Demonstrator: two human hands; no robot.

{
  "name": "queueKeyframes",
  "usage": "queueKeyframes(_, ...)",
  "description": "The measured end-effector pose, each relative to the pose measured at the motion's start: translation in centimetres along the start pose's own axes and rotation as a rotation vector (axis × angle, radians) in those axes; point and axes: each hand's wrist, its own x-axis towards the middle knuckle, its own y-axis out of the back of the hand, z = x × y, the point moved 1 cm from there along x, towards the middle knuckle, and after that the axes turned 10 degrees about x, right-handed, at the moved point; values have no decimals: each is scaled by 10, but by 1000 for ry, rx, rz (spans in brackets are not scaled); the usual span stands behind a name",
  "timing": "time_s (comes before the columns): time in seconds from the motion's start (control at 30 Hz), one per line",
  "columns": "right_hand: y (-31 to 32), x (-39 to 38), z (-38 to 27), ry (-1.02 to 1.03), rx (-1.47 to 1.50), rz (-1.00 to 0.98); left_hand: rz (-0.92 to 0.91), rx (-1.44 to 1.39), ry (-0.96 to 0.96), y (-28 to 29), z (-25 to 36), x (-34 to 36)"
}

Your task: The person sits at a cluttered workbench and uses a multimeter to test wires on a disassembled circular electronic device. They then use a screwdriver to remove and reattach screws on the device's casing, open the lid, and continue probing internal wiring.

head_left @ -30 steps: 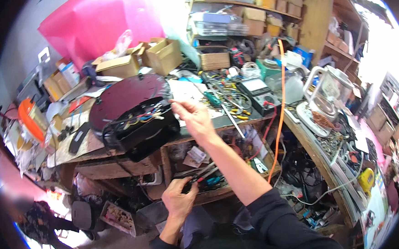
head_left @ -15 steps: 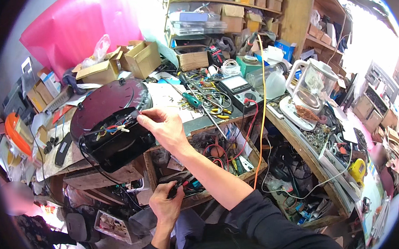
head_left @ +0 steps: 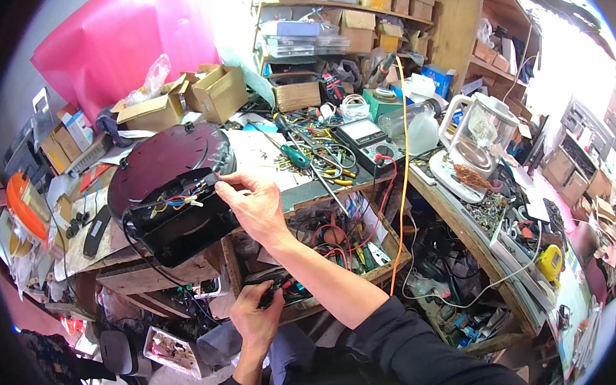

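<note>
A round black appliance with a dark reddish top [head_left: 165,157] rests tilted at the edge of the bench. Its black housing [head_left: 189,234] stands open toward me, and coloured wires with pale connectors [head_left: 182,202] show inside. At the housing's upper right corner, my right hand [head_left: 256,207] is closed in a pinch; its fingertips hide what they grip. Lower down, in front of the open drawer, my left hand [head_left: 254,320] is curled around a small black object [head_left: 270,296], whose kind I cannot make out.
Behind lie a green-handled screwdriver [head_left: 296,156], several pliers and an analog multimeter [head_left: 362,134] with red leads. An orange cable [head_left: 404,170] hangs across the view. A drawer [head_left: 388,264] holds tools, and a glass jug appliance [head_left: 484,133] stands at right. Cardboard boxes [head_left: 219,92] sit behind.
My right hand has shifted very slightly at the housing corner. My left hand stays nearly still. At the lower left, another person has moved, and only dark clothing shows there now.
</note>
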Motion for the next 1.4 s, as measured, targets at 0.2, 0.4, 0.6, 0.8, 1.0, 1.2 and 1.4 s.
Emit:
queueKeyframes(0.2,-2,1,3,-21,45,36,-2,-19,-10,-1,0,0)
queueKeyframes(0.4,-2,-2,-7,-37,-19,80,19,-62,18,-1,-2,-3)
queueKeyframes(0.6,-2,-2,-20,-47,-81,68,-22,-71,22,1,0,-2)
queueKeyframes(0.8,-3,0,-10,-43,-27,58,16,-70,8,1,0,-2)
queueKeyframes(1.0,10,7,23,-103,134,63,-32,9,7,-1,1,-1)
queueKeyframes(1.2,10,-5,14,-121,244,34,0,-30,65,6,2,-3)
queueKeyframes(1.4,54,-22,26,-123,-40,-392,122,-100,76,2,-3,-2)
